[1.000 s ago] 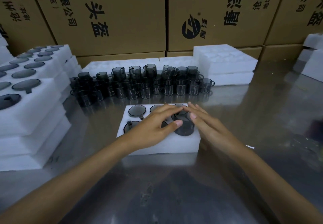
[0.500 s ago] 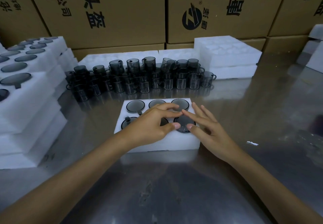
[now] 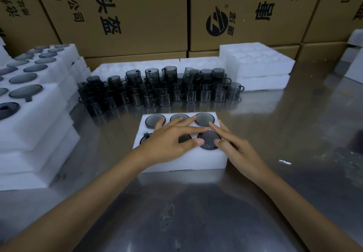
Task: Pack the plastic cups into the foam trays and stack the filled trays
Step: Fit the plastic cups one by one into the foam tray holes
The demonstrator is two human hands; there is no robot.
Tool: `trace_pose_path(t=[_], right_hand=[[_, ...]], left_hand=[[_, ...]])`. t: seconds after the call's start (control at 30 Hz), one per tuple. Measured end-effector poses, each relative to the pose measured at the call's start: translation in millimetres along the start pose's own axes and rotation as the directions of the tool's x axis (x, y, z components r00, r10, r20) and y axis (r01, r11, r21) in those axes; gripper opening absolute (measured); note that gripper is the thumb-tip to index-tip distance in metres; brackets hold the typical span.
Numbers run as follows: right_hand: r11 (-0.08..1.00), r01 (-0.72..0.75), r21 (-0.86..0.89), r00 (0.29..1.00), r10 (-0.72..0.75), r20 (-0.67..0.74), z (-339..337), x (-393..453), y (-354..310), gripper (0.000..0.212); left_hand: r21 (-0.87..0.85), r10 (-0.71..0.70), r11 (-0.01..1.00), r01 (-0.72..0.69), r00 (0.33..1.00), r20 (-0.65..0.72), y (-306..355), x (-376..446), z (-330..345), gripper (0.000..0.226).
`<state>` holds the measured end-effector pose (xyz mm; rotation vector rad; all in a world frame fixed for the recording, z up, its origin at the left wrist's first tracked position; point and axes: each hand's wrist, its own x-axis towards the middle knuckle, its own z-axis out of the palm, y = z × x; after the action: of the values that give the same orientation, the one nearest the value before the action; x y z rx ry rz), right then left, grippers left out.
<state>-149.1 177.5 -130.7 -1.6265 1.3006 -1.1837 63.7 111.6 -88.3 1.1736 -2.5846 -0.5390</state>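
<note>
Change: the cup (image 3: 209,140) at the near right pocket, which stood proud of the foam a second ago, now sits down in it with only its dark round top showing; both hands have stayed over the tray.
Foam tray (image 3: 182,160): white block, centre of the bench (image 3: 275,134), two rows of three pockets, all six showing dark cup tops.
Left hand (image 3: 172,139): laid flat across the tray, fingers straight and spread over the middle and far pockets, thumb tip beside the near right cup; it grasps nothing.
Right hand (image 3: 235,147): at the tray's right edge, fingers stretched out, fingertips (image 3: 213,126) resting on the foam and on the rim of the near right cup; nothing grasped.
Loose cups (image 3: 161,88): dark see-through cups with handles, crowded in a long row beyond the tray, some stacked two high.
Filled trays (image 3: 29,118): stack at the left, top layer showing dark cup tops in its pockets.
Empty trays (image 3: 257,63): white, stacked at far right of the cup row; more white foam lies behind the cups.
Cardboard boxes (image 3: 137,16): brown, printed in black, lined up along the far side.
White scrap (image 3: 284,161): small, on the bench right of the right hand.
</note>
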Motion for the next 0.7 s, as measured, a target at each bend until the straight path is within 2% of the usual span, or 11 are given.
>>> trace_pose_path(t=[0.07, 0.2, 0.23, 0.3, 0.4, 0.47, 0.7], right_hand=[[0.999, -0.037, -0.017, 0.999, 0.037, -0.032, 0, 1, -2, 0.050], [0.989, -0.145, -0.039, 0.988, 0.143, -0.067, 1, 8, -14, 0.049], [0.982, -0.172, -0.073, 0.984, 0.167, -0.065, 0, 13, -17, 0.047], [0.962, -0.212, -0.174, 0.977, 0.210, -0.031, -1, 26, -22, 0.043], [0.931, -0.219, -0.291, 0.973, 0.230, 0.003, -2, 41, -25, 0.031], [0.927, -0.217, -0.305, 0.975, 0.223, -0.017, -1, 46, -25, 0.026], [0.923, -0.248, -0.293, 0.969, 0.237, -0.073, 0, 51, -20, 0.030]], left_hand=[[-0.023, -0.002, 1.000, 0.002, 1.000, -0.009, 1, -1, -1, 0.045], [-0.317, -0.087, 0.946, 0.062, 0.994, -0.064, -6, -1, -10, 0.041], [-0.287, -0.117, 0.955, 0.083, 0.987, -0.106, -8, -2, -9, 0.042], [-0.104, -0.143, 0.987, 0.126, 0.974, -0.175, -11, -4, -5, 0.042], [0.068, -0.120, 0.989, 0.132, 0.980, -0.160, -9, -2, 3, 0.039], [0.102, -0.122, 0.985, 0.138, 0.981, -0.152, -10, 0, 5, 0.040], [0.152, -0.140, 0.975, 0.159, 0.982, -0.129, -15, 3, 7, 0.044]])
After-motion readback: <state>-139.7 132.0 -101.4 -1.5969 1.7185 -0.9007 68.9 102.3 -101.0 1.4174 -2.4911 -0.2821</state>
